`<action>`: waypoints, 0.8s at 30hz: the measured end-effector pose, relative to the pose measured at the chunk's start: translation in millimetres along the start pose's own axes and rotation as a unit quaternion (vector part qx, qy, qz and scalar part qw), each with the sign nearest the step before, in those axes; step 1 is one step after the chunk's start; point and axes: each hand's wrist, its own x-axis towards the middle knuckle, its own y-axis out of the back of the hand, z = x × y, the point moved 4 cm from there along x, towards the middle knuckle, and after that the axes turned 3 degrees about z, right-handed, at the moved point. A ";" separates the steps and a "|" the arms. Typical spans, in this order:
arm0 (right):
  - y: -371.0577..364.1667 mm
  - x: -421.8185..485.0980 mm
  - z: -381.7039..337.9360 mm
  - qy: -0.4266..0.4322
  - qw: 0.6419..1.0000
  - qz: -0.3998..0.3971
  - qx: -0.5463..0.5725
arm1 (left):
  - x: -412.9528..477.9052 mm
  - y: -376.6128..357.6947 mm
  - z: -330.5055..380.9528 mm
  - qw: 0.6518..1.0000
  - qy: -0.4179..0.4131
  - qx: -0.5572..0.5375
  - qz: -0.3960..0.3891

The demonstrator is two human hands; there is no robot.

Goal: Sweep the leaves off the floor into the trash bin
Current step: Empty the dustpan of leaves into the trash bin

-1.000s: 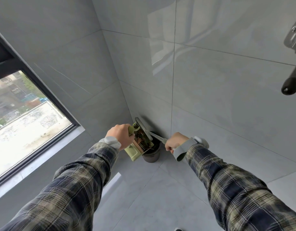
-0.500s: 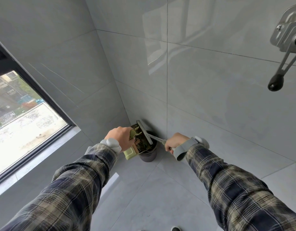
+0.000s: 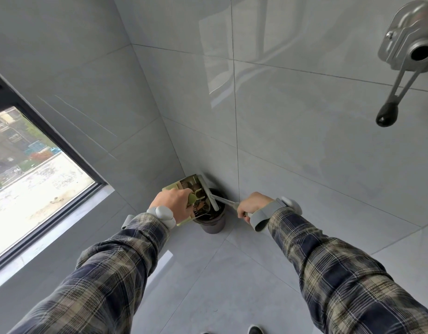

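Over the bin (image 3: 213, 225) in the grey-tiled corner (image 3: 182, 165), left grip (image 3: 173, 203) holds dustpan (image 3: 175, 187), right grip (image 3: 252, 204) brush (image 3: 210, 192).

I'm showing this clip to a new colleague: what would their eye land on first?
In the tiled corner, the left hand tips a green dustpan of brown leaves over a dark bin, while the right hand grips a small brush laid across the pan. A big window fills the left side, and a metal crank with a black knob hangs on the wall at top right.
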 end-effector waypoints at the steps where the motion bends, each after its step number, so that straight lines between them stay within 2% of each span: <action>1: -1.0 -0.6 -0.7 0.001 1.000 0.002 0.009 | -1.8 -1.7 0.8 1.000 -0.002 -0.002 0.000; 8: -4.6 1.4 4.7 0.020 0.996 -0.007 0.085 | -9.2 -14.6 14.0 0.999 -0.013 0.016 -0.030; 11: -2.1 -0.4 7.4 0.004 0.999 -0.002 0.032 | -10.6 -17.3 14.7 0.999 -0.018 0.023 -0.030; 18: -1.0 -5.0 8.0 0.010 1.000 -0.011 -0.004 | -19.5 -32.0 29.1 0.996 -0.056 0.055 -0.051; 24: 3.9 -11.7 8.8 0.019 1.000 0.001 -0.024 | -18.4 -31.0 27.8 0.996 -0.049 0.056 -0.050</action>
